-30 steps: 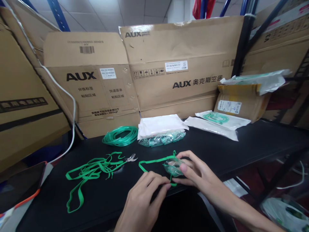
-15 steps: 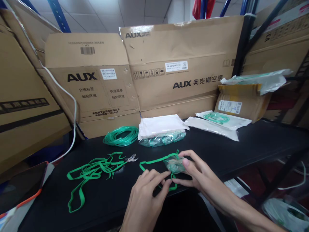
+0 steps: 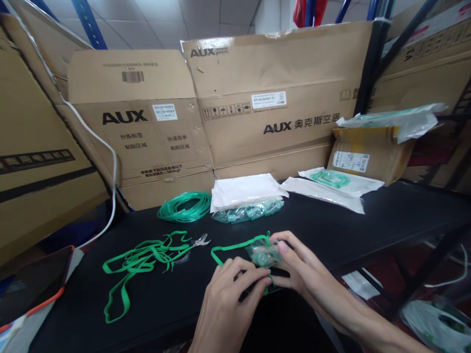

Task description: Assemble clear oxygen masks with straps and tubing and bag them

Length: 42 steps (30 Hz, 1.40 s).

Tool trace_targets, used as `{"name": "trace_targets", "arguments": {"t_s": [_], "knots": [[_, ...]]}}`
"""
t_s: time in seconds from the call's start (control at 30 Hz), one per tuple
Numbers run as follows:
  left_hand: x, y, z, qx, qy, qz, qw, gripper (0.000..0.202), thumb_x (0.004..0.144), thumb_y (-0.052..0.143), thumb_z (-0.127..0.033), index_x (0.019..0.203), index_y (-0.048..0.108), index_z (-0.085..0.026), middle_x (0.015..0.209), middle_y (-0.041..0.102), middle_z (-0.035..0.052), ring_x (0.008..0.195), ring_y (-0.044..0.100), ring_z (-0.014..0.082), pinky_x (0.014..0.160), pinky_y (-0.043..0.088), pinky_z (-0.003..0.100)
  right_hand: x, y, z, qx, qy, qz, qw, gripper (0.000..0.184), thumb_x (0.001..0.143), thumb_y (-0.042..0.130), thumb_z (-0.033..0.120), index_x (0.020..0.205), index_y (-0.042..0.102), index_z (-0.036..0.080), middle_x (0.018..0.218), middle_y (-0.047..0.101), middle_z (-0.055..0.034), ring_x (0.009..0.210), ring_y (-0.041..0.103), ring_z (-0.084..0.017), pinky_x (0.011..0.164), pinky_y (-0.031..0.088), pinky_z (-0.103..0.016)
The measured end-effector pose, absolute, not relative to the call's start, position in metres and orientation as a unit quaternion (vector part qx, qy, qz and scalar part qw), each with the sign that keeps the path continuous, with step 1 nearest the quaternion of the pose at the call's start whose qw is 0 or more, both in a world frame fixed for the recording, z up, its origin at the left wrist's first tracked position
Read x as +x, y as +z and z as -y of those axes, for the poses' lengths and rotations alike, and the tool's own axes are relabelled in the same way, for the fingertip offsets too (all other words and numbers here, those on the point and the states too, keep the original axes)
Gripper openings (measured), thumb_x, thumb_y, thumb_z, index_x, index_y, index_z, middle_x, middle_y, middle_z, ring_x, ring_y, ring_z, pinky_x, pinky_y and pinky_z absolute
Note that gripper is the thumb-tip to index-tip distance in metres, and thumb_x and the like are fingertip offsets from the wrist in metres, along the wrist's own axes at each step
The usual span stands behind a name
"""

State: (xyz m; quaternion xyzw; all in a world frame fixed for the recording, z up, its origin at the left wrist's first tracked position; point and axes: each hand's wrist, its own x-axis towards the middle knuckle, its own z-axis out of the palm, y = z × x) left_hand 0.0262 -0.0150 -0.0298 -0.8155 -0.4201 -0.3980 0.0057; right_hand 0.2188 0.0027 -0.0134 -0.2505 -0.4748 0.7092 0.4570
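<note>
Low in the middle of the head view, a small clear green mask point(image 3: 262, 253) lies on the black table point(image 3: 368, 225), and my right hand point(image 3: 301, 272) holds it with fingers curled round its right side. My left hand point(image 3: 230, 299) pinches the green elastic strap point(image 3: 235, 244) just below the mask, thumb and fingers pressed together. The strap loops out to the left of the mask.
A tangle of loose green straps point(image 3: 140, 260) lies to the left. A coil of green tubing point(image 3: 184, 206), a bag of clear masks under white packets point(image 3: 246, 201) and more sealed packets point(image 3: 331, 189) sit further back. Cardboard boxes point(image 3: 272, 98) wall the rear. A phone point(image 3: 33, 287) lies far left.
My left hand has slid right and up against the mask, taking a closer pinch on the strap. The mask has shifted slightly under my right fingers.
</note>
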Motion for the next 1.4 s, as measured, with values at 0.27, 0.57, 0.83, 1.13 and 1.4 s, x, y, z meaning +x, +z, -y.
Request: {"name": "trace_targets", "arguments": {"t_s": [0.27,0.57,0.83,1.13,1.4], "knots": [[0.022,-0.036,0.015,-0.840,-0.359,0.406,0.008,0.023,0.102,0.059,-0.015,0.116,0.073,-0.028,0.096,0.070,0.0023,0.079,0.066,0.0180,0.073,0.053,0.030,0.220,-0.014,-0.003,-0.252,0.709,0.480,0.450,0.029,0.104,0.057,0.055,0.116,0.055,0.029,0.117,0.068,-0.0025,0.115,0.063,-0.020,0.098,0.051,-0.039],[0.022,-0.018,0.017,-0.789,-0.468,0.395,-0.049,0.013,0.098,0.064,-0.014,0.098,0.072,-0.024,0.100,0.073,0.0016,0.084,0.071,0.0143,0.073,0.055,0.021,0.217,-0.010,-0.008,-0.234,0.733,0.424,0.477,0.032,0.102,0.059,0.055,0.111,0.059,0.024,0.115,0.072,-0.0046,0.109,0.072,-0.023,0.104,0.051,-0.045],[0.013,-0.016,0.018,-0.742,-0.437,0.502,-0.083,0.004,0.094,0.072,-0.030,0.091,0.074,-0.027,0.072,0.072,-0.0053,0.056,0.058,0.0133,0.058,0.051,0.022,0.215,-0.009,-0.009,-0.259,0.760,0.372,0.467,0.052,0.093,0.064,0.067,0.114,0.061,0.020,0.108,0.075,-0.0103,0.104,0.075,-0.028,0.102,0.054,-0.049],[0.009,-0.013,0.014,-0.727,-0.467,0.482,-0.143,0.009,0.094,0.072,-0.033,0.090,0.077,-0.027,0.068,0.069,-0.0050,0.058,0.057,0.0123,0.054,0.046,0.021,0.219,-0.013,-0.014,-0.281,0.648,0.554,0.440,0.047,0.086,0.083,0.043,0.122,0.061,0.022,0.100,0.069,-0.0007,0.058,0.057,-0.007,0.057,0.054,-0.023],[0.008,-0.006,0.024,-0.708,-0.491,0.481,-0.162,0.011,0.094,0.072,-0.031,0.086,0.080,-0.028,0.080,0.077,-0.0046,0.068,0.067,0.0134,0.065,0.052,0.020,0.227,-0.015,-0.015,-0.294,0.615,0.583,0.441,0.043,0.081,0.089,0.029,0.115,0.062,0.026,0.097,0.071,0.0020,0.088,0.067,-0.014,0.069,0.053,-0.020]]}}
